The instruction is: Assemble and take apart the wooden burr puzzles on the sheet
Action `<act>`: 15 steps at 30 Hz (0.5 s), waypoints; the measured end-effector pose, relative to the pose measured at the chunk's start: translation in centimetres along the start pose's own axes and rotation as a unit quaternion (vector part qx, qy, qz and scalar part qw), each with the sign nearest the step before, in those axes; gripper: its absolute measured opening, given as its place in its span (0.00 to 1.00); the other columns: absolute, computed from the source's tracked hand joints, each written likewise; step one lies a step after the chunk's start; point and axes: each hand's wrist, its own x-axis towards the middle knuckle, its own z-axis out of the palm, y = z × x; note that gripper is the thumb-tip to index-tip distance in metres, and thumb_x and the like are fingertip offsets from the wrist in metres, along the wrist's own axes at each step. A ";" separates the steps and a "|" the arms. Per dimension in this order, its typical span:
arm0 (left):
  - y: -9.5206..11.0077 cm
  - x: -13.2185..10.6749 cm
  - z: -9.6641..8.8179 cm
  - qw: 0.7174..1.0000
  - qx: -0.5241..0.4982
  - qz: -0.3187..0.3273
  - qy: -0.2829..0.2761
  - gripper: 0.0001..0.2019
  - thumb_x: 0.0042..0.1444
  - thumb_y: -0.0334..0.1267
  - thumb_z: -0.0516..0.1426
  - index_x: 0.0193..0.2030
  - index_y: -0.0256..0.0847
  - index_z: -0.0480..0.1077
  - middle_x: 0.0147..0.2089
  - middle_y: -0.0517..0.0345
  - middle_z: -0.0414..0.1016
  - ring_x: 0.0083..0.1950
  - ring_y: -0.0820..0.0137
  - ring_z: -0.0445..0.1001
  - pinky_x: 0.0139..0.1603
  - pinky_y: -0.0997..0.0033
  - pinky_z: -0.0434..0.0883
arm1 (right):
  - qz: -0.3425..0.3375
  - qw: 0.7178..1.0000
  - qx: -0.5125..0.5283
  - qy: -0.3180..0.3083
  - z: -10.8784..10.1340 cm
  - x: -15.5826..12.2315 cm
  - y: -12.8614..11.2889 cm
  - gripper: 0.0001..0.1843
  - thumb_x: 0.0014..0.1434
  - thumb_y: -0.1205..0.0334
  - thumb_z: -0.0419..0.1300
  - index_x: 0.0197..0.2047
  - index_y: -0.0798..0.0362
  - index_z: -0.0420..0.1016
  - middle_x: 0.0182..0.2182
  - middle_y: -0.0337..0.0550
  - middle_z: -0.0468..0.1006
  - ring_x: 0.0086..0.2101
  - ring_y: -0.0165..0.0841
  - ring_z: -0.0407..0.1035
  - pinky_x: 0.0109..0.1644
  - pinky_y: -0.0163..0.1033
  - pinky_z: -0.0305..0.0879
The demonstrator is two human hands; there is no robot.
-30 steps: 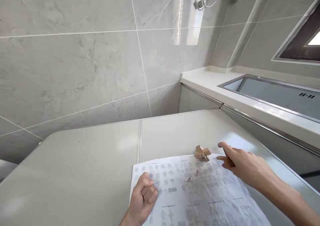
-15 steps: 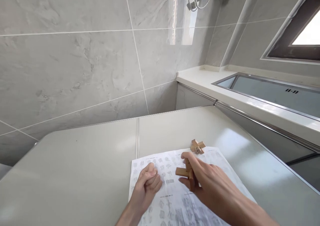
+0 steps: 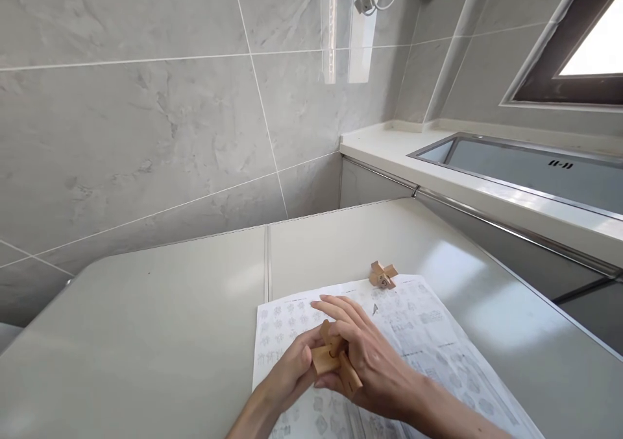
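Note:
Both hands meet over a printed sheet [image 3: 452,348] covered in small diagrams. Between them is a wooden interlocking puzzle [image 3: 326,360] with several arms sticking out. My left hand [image 3: 292,367] grips its left arm, the thumb lying on the near side. Around the right part of it curl the thumb and some fingers of my right hand [image 3: 370,355], while other fingers reach out over the paper. A second wooden puzzle [image 3: 383,275], cross-shaped, sits at the sheet's far edge.
The sheet lies on a pale folding table [image 3: 170,322] with a seam [image 3: 267,264] across it. A grey tiled wall [image 3: 146,134] rises behind. To the right stands a white counter [image 3: 374,144] with a steel-rimmed sink [image 3: 516,160], below a window [image 3: 588,43].
My right hand has brought the wooden puzzle left and toward me. My left hand, a closed fist before, now grips the puzzle too. The view has shifted slightly.

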 end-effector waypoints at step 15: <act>-1.3 -0.2 -1.6 0.988 -0.008 0.029 0.151 0.42 0.50 0.60 0.74 0.69 0.48 0.71 0.71 0.40 0.71 0.73 0.39 0.67 0.70 0.45 0.66 | 0.099 0.995 0.010 -0.033 -1.2 -2.0 2.8 0.37 0.67 0.55 0.66 0.71 0.48 0.51 0.70 0.65 0.63 0.69 0.56 0.63 0.63 0.64 0.73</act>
